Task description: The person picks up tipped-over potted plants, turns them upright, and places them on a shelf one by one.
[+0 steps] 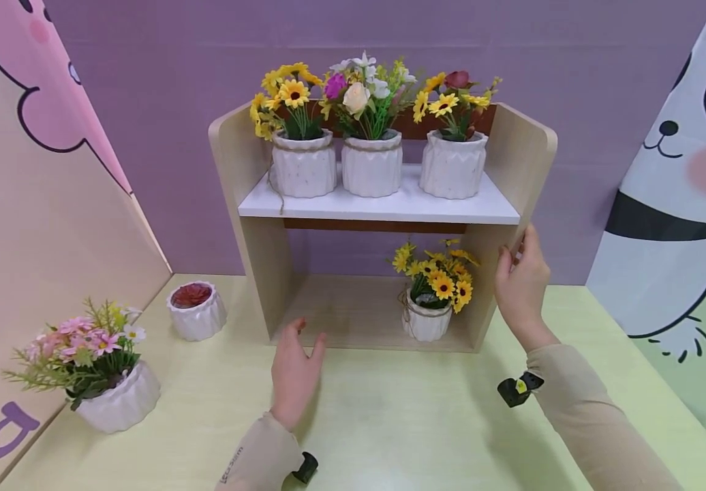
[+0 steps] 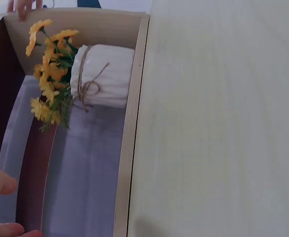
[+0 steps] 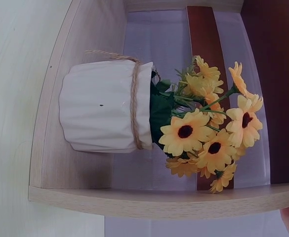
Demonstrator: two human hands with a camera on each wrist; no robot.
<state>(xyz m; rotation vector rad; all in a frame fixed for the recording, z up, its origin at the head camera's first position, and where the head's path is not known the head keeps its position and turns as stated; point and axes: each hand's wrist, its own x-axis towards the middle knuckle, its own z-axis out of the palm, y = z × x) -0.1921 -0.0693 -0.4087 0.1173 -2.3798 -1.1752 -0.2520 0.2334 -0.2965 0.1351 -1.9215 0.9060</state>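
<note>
A two-tier wooden shelf [image 1: 353, 341] stands on the table. My right hand [image 1: 523, 279] holds the front edge of its right side panel, fingers along the outer face. My left hand [image 1: 294, 375] hovers before the lower tier, fingers and thumb spread and holding nothing. On the right of that tier stands a white pot of yellow flowers [image 1: 428, 322], tied with twine; the right wrist view shows the pot [image 3: 104, 106] close up. Three flower pots line the white upper board: yellow flowers [image 1: 304, 167] at left, a mixed bouquet [image 1: 371, 167] in the middle, yellow and dark red flowers [image 1: 453, 167] at right.
Left of the shelf sits a small white pot with a dark red plant [image 1: 196, 317]. Nearer me, a white pot of pink flowers [image 1: 121, 402] leans to the left. A purple backdrop [image 1: 193, 170] hangs behind, and printed panels flank the table [image 1: 390, 423].
</note>
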